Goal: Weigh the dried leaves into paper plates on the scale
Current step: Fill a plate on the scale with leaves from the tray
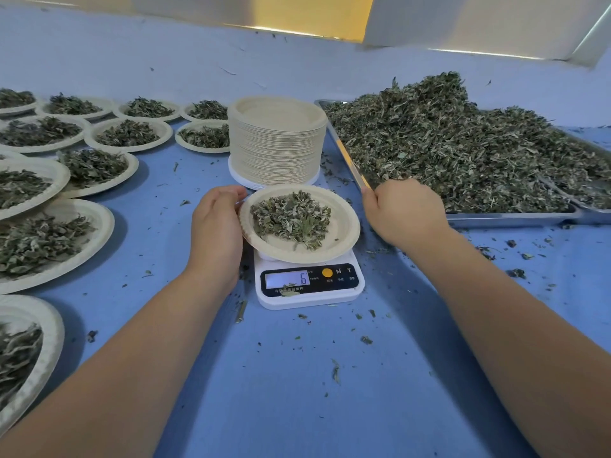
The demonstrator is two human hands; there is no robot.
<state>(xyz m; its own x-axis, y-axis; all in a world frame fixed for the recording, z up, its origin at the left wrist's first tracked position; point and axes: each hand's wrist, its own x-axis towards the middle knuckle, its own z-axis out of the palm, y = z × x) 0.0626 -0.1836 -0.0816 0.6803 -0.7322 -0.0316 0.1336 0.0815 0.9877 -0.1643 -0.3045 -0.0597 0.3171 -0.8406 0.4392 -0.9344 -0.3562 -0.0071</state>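
**Top up the plate, display reads 6**

Add sm. pinches and let go of the rim before reading, or the wt is off. Left hand (215, 226) grips the left rim of the paper plate (347, 233), which sits on the scale (310, 292). Right hand (403, 213), knuckles up, is in the dried leaves (463, 143) at the tray (512, 218) edge; can't tell if it holds any.

Your tabletop (281, 391) is a plain mid blue, speckled all over with dark green crumbs. The paper plate (347, 233) on the scale (310, 300) is cream with a finely ribbed rim, and the dried leaves (291, 219) in it are dull green mixed with pale grey-green. The scale is white, with a black panel (344, 285), an orange button (327, 272) and a pale display (281, 280) showing a dark digit. The stack of plates (276, 150) is the same cream. The heap (463, 150) on your right is darker green, and its tray (512, 219) looks silver-grey, though glare may tint it.
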